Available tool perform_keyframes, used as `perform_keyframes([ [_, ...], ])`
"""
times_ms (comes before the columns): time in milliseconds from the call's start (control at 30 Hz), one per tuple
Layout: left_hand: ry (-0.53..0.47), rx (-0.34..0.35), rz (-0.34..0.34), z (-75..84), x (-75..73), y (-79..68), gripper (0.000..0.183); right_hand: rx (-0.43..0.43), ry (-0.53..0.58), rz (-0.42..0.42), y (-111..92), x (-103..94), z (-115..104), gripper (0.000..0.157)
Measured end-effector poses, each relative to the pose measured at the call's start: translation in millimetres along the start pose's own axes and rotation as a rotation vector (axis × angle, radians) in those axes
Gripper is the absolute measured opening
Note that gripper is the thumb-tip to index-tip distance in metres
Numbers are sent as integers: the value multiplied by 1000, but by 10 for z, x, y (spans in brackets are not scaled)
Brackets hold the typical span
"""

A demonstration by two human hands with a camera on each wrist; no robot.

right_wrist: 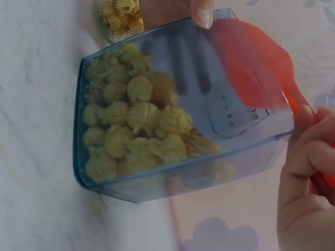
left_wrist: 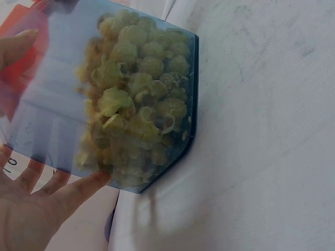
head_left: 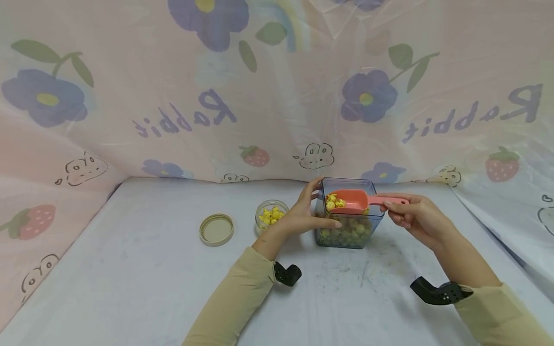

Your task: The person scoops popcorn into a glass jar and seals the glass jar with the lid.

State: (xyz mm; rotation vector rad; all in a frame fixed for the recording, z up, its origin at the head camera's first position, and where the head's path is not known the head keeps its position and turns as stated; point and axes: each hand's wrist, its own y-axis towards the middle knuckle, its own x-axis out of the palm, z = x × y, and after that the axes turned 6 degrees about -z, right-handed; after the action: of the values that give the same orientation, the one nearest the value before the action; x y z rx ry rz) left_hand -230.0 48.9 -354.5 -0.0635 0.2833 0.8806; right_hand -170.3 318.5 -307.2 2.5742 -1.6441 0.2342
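A clear bluish square container [head_left: 375, 225], partly filled with yellow popcorn [left_wrist: 138, 89], stands on the table. My left hand [head_left: 298, 217] grips its left side, thumb across the front wall and fingers spread along the side and behind. In my right hand [head_left: 419, 217], fingers curl round the handle of a coral-red scoop [head_left: 356, 200]. The scoop lies roughly level within the container's mouth, above the heap, with several popcorn pieces [head_left: 333, 202] in it. Through the clear wall, the right wrist view shows the scoop's bowl [right_wrist: 246, 68].
Left of the container, partly behind my left forearm, stands a small glass jar [head_left: 258, 212] with popcorn inside. Farther left lies a round beige-rimmed lid [head_left: 216, 229]. A printed curtain [head_left: 277, 96] rises behind the white-covered table [head_left: 143, 269].
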Motion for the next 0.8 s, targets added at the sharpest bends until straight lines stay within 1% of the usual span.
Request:
perform_keyframes([
  [233,10,12,-2,-17,3,-1,105,-53,131,-30,-28,11,68,33],
  [333,11,13,-4,-26,4,7,103,-70,158,-41,-39,18,76,33],
  [800,19,-9,-17,25,2,-8,104,-88,161,-32,-65,27,100,34],
])
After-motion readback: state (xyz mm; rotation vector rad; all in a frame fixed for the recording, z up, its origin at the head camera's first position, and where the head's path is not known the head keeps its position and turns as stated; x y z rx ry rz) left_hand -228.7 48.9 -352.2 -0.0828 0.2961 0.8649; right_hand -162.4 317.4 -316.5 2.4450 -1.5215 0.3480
